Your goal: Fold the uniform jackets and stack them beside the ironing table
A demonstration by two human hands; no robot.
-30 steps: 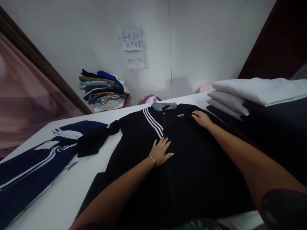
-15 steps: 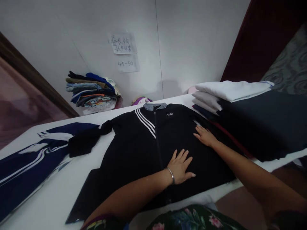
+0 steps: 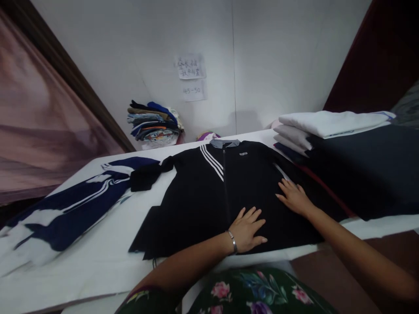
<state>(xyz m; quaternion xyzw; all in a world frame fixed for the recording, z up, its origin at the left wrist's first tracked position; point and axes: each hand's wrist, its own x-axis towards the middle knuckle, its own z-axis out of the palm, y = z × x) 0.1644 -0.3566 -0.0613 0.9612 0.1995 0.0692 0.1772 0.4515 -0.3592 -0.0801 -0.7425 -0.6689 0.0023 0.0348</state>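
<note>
A black zip jacket (image 3: 193,196) with a grey collar and white diagonal stripes on one side of its chest lies front up on the table, collar at the far side. My left hand (image 3: 248,230), with a bracelet at the wrist, rests flat on the lower front, just right of the zip, fingers spread. Farther right, my right hand (image 3: 293,195) lies open on the jacket's side near the right sleeve, its fingers stretched out. The left sleeve reaches out sideways, its end touching a navy and white garment (image 3: 88,192).
A pile of folded clothes (image 3: 153,124) stands at the back left by the wall. Close on the right is a stack of folded garments, a white one (image 3: 334,122) on top. The white table (image 3: 108,261) ends near my body. Handwritten paper signs (image 3: 191,67) hang on the wall.
The view has turned left, so things appear farther right. The jacket's lower edge now lies farther from my body. Both hands stay flat on it.
</note>
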